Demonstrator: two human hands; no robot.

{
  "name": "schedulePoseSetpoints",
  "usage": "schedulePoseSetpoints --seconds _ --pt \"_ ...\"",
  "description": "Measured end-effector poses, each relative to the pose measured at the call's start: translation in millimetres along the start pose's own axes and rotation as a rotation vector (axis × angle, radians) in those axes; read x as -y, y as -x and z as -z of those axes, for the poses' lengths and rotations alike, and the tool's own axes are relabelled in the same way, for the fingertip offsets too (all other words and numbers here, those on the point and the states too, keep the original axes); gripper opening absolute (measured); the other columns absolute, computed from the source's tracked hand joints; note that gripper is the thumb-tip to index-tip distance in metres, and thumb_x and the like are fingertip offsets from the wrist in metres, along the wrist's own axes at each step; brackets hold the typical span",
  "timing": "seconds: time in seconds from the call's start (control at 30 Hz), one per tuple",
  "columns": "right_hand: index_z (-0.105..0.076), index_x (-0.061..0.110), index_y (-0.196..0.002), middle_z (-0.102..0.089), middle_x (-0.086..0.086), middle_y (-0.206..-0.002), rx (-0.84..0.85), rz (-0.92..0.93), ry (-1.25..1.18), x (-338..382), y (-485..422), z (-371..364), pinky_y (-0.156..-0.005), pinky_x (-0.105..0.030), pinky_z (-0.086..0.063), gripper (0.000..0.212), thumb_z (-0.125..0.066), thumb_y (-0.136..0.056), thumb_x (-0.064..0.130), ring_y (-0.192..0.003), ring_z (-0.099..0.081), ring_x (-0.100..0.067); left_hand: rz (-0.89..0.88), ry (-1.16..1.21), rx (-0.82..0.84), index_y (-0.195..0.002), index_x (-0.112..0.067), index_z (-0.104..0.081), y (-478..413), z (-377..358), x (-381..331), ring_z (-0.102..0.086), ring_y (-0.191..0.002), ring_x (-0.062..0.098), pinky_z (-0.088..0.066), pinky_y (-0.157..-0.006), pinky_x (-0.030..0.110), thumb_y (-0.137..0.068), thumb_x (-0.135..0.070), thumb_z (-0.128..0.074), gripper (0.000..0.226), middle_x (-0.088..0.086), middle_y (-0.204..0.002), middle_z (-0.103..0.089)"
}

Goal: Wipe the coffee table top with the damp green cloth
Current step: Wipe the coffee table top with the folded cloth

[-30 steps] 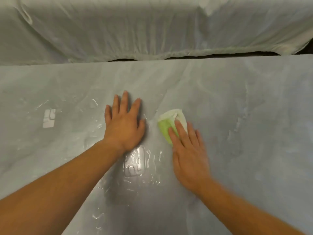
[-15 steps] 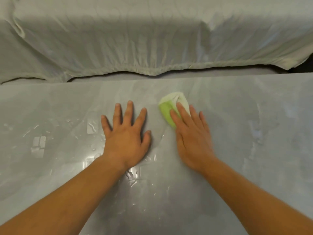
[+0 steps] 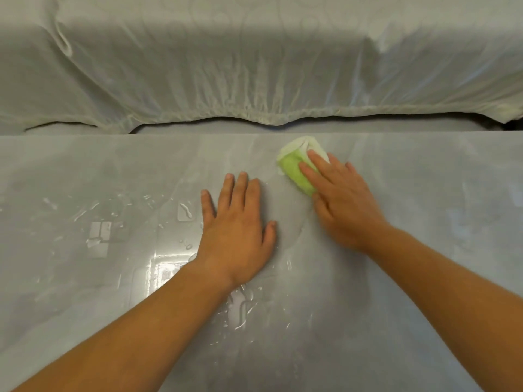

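- While the right hand (image 3: 342,202) presses the green cloth (image 3: 297,172) with straight fingers near the far edge of the table (image 3: 438,199), best to keep the pressure even and stroke sideways.
- Left hand (image 3: 237,224) lies spread flat on the table, holding nothing.
- Draped sofa (image 3: 254,66) sits just beyond the edge; there is room to the right, and wet streaks (image 3: 167,267) to the left.

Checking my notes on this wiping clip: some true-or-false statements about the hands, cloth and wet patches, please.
1. The right hand presses the green cloth onto the table top with straight fingers. True.
2. The left hand holds a bottle. False: it rests flat on the table, holding nothing.
3. The cloth lies near the table's far edge. True.
4. The table is wet only right of the right hand. False: water streaks glisten around the left hand.
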State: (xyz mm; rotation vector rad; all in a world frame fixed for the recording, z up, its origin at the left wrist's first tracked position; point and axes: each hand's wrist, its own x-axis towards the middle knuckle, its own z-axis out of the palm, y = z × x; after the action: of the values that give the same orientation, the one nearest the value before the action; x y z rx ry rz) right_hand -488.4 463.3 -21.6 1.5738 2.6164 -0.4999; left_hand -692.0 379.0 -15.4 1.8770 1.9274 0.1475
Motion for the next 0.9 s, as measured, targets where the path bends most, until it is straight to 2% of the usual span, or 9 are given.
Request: schedulePoseSetpoints --seconds 0.1,0.17,0.27,0.37,0.57,0.63,0.77,0.83,0.9 --pt "-0.02 0.027 -0.158 -0.009 0.001 -0.168 -0.03 -0.129 -0.008 -1.4 -34.4 3.5 -0.123 -0.052 -0.009 0.062 -0.038 -0.099 0.023 -0.153 -0.01 -0.032 -0.029 -0.005 -0.049 -0.152 -0.015 -0.019 10.8 1.3 10.2 -0.002 -0.152 0.029 -0.003 -0.121 0.054 -0.096 -0.044 -0.041 0.067 0.014 -0.164 -0.01" --pt "-0.017 0.026 -0.159 -0.007 0.001 -0.169 -0.07 -0.205 -0.003 15.4 -36.0 -1.9 -0.123 -0.052 -0.007 0.059 -0.036 -0.102 0.028 -0.153 -0.008 -0.033 -0.037 -0.02 -0.081 -0.151 -0.015 -0.025 20.8 0.2 15.4 -0.007 -0.151 0.032 -0.005 -0.121 0.054 -0.096 -0.042 -0.041 0.064 0.015 -0.162 -0.016" --pt "-0.02 0.028 -0.158 -0.01 0.004 -0.168 -0.095 -0.042 -0.009 45.0 22.6 -23.6 -0.124 -0.051 -0.006 0.055 -0.028 -0.104 0.034 -0.154 -0.009 -0.031 -0.033 -0.039 -0.08 -0.149 -0.018 -0.03 38.9 -2.5 15.8 -0.01 -0.15 0.032 -0.007 -0.12 0.057 -0.095 -0.045 -0.035 0.06 0.014 -0.16 -0.022" --pt "-0.024 0.032 -0.157 -0.014 0.008 -0.167 -0.037 0.15 -0.019 48.8 81.6 -38.9 -0.124 -0.051 -0.011 0.055 -0.031 -0.102 0.03 -0.155 -0.01 -0.026 -0.041 -0.032 -0.069 -0.143 -0.018 -0.038 56.4 -8.8 15.0 -0.012 -0.15 0.032 -0.009 -0.119 0.059 -0.096 -0.045 -0.034 0.054 0.015 -0.159 -0.027" --pt "-0.017 0.027 -0.159 -0.005 0.003 -0.169 -0.107 -0.189 -0.027 39.4 -4.8 -19.5 -0.124 -0.05 -0.004 0.054 -0.029 -0.106 0.027 -0.155 -0.002 -0.031 -0.03 -0.051 -0.101 -0.136 -0.019 -0.044 75.3 -11.9 22.8 -0.017 -0.148 0.035 -0.012 -0.118 0.058 -0.095 -0.045 -0.033 0.05 0.015 -0.156 -0.031" --pt "-0.019 0.024 -0.158 -0.007 -0.001 -0.169 -0.12 -0.117 -0.005 52.4 13.5 -29.6 -0.124 -0.051 -0.006 0.055 -0.031 -0.105 0.025 -0.154 -0.004 -0.033 -0.007 -0.054 -0.1 -0.137 -0.019 -0.043 85.4 -10.8 22.3 -0.017 -0.148 0.034 -0.011 -0.119 0.057 -0.095 -0.046 -0.032 0.051 0.014 -0.156 -0.031" --pt "-0.028 0.025 -0.156 -0.014 0.003 -0.168 -0.059 0.17 0.021 55.1 114.1 -50.3 -0.124 -0.051 -0.01 0.059 -0.04 -0.098 0.019 -0.155 -0.01 -0.028 -0.004 -0.036 -0.067 -0.139 -0.021 -0.043 122.2 -18.3 11.5 -0.014 -0.15 0.031 -0.011 -0.119 0.057 -0.097 -0.045 -0.034 0.049 0.013 -0.157 -0.03" --pt "-0.031 0.026 -0.155 -0.016 0.005 -0.167 -0.039 0.169 0.012 38.7 112.7 -44.1 -0.124 -0.053 -0.011 0.056 -0.038 -0.1 0.019 -0.155 -0.011 -0.028 -0.023 -0.043 -0.044 -0.139 -0.023 -0.043 142.5 -26.8 5.0 -0.014 -0.15 0.032 -0.013 -0.119 0.058 -0.098 -0.045 -0.034 0.048 0.014 -0.158 -0.03" --pt "-0.029 0.026 -0.156 -0.014 0.004 -0.167 -0.044 0.052 -0.01 38.1 95.2 -37.7 -0.124 -0.052 -0.008 0.053 -0.036 -0.103 0.019 -0.155 -0.009 -0.03 -0.033 -0.063 -0.027 -0.141 -0.024 -0.041 159.9 -35.1 -0.1 -0.014 -0.15 0.031 -0.014 -0.118 0.059 -0.098 -0.046 -0.033 0.049 0.013 -0.158 -0.029"
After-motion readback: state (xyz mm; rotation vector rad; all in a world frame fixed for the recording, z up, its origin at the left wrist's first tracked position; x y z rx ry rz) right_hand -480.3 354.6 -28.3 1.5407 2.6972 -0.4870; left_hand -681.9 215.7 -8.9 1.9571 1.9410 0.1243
